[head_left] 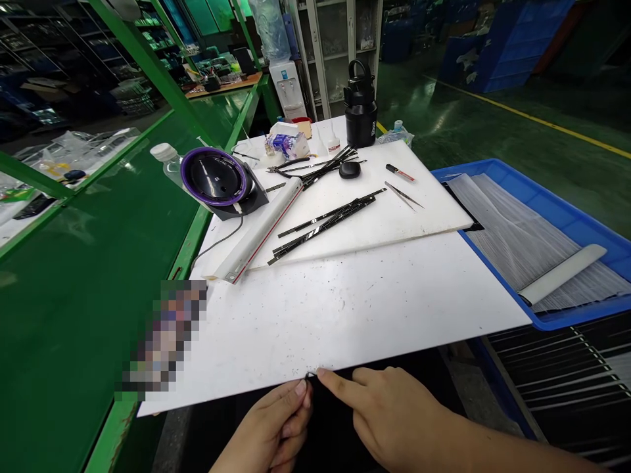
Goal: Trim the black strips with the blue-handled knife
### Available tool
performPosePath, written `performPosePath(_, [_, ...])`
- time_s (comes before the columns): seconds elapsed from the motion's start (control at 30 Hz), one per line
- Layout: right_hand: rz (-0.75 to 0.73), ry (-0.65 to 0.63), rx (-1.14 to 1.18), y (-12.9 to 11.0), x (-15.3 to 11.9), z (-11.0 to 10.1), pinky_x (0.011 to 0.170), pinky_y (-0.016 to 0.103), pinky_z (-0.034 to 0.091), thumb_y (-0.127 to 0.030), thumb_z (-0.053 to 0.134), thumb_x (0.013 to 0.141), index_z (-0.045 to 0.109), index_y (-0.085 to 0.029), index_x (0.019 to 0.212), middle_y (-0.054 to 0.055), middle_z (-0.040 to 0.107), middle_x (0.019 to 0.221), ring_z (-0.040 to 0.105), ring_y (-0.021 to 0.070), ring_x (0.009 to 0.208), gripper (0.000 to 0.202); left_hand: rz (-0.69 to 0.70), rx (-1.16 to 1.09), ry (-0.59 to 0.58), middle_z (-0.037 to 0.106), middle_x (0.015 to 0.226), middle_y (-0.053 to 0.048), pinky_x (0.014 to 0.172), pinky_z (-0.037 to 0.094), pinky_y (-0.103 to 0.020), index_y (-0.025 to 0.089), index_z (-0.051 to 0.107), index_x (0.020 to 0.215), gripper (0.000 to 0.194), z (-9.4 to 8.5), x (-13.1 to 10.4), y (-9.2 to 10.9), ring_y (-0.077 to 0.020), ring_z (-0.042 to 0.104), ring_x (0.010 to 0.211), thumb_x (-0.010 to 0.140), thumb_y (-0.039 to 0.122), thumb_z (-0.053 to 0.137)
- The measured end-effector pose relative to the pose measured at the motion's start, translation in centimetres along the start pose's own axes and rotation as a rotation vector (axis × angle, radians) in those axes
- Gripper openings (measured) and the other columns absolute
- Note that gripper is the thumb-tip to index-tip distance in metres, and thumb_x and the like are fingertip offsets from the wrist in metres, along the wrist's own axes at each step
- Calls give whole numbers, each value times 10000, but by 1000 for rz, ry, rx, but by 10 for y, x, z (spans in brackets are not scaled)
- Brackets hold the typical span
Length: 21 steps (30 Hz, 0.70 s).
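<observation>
This is a factory assembly floor. A white worktop at the frame's centre carries loose black strips, tweezers, a glue bottle and a round magnifier lamp. Green-framed workbenches run along the left. At right a blue plastic crate holds stacked parts. Metal cabinets stand at top centre, and a painted green floor with a yellow line lies at upper right, with stacked blue bins beyond.

Left hand, right hand pinch small dark piece at white board near edge; black strips beyond.
</observation>
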State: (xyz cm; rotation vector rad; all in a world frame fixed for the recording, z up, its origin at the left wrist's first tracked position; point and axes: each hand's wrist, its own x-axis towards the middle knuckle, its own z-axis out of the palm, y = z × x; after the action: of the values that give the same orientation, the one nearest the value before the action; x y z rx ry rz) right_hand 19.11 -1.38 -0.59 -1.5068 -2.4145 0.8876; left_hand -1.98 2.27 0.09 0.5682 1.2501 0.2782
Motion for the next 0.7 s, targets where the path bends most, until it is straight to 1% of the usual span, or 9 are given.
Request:
performPosePath(0.17, [-23,-8,-101,0,1,-1,477,309,202,-199,445,848,235,-347,1468,0,643,848,601,198,596,670,11,10,-34,335,545,95,357,69,-181,197,479,697,450,-4,0,-2,-28,121,403,760,613,640])
performPosePath(0.3, [-12,-38,-262,-7,2,2,424,306,155,-197,518,796,175,-316,1487,9,629,817,577,198,497,781,12,0,-49,314,543,93,354,61,-171,196,451,670,430,-5,1,-3,-28,111,406,804,575,605])
performPosePath(0.4, [8,-58,-310,-11,2,7,397,294,190,-166,537,768,151,-303,1499,17,621,816,567,199,463,838,4,-42,-64,325,558,91,348,62,-155,193,502,724,370,-6,1,-2,-23,119,405,808,532,623])
performPosePath(0.47, [17,-50,-259,-11,0,7,417,292,274,-160,502,795,160,-316,1501,22,623,833,589,213,510,800,-8,-96,-85,320,557,93,340,63,-143,193,537,757,334,-6,-1,-1,-16,116,399,798,504,653])
performPosePath(0.57, [0,15,-35,-4,-7,-3,563,316,431,-134,425,837,175,-306,1507,33,622,913,617,213,672,736,-32,-236,-146,293,536,99,321,79,-128,193,564,751,317,-4,-11,2,0,109,375,774,479,700])
performPosePath(0.63, [-35,124,162,5,-11,-17,673,316,471,-84,381,831,145,-292,1516,29,598,966,596,183,746,754,-16,-349,-177,293,526,97,319,92,-112,192,587,752,297,-1,-20,6,12,115,363,777,462,708])
performPosePath(0.7, [-78,270,281,19,-12,-33,695,301,477,-41,332,827,107,-292,1522,20,563,969,561,157,741,773,23,-437,-219,324,521,89,318,101,-96,187,616,751,274,3,-29,10,25,132,350,782,441,712])
